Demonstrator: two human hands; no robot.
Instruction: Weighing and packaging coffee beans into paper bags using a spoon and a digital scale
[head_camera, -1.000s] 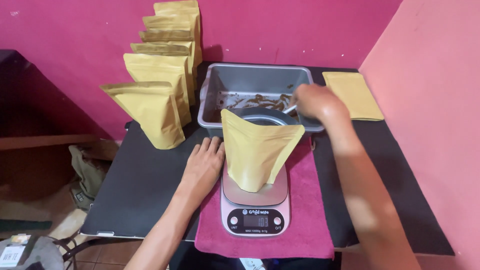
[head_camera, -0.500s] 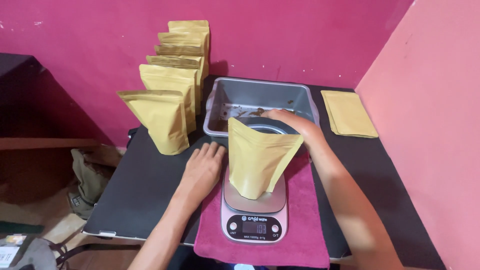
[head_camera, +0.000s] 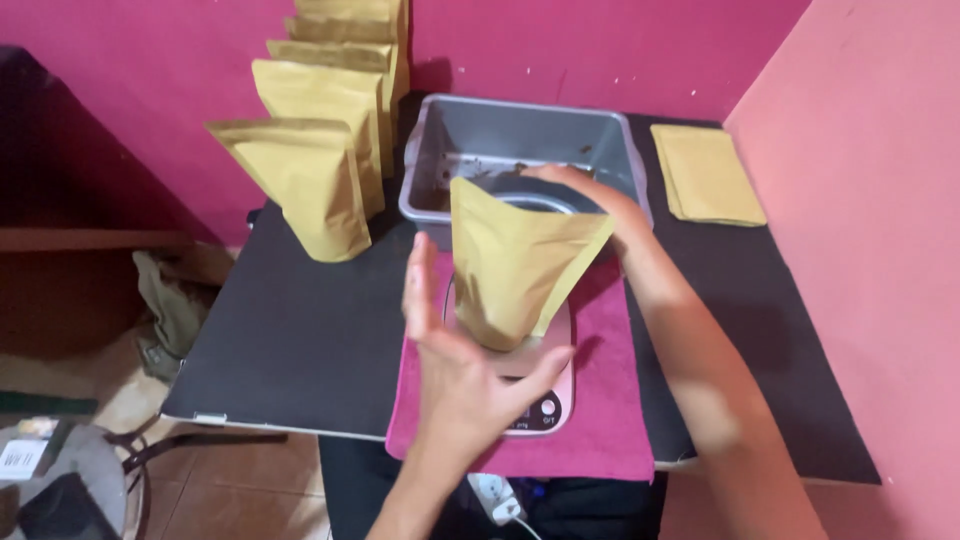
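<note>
Left hand (head_camera: 470, 385) lifted, seemingly nearing pouch (head_camera: 515, 265).

Small home packing corner, makeshift. Evidence: black table (head_camera: 300, 340) against bright pink walls (head_camera: 620, 40); digital scale (head_camera: 535, 395) on a magenta cloth (head_camera: 610, 420), centre; row of filled kraft pouches (head_camera: 320, 150), upper left; flat empty pouches (head_camera: 705, 172), upper right; grey plastic tub (head_camera: 520, 140).

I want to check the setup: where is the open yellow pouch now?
In the head view, the open yellow pouch stands at the centre on the kitchen scale, just in front of the grey tub, between the left hand and right hand.
</note>
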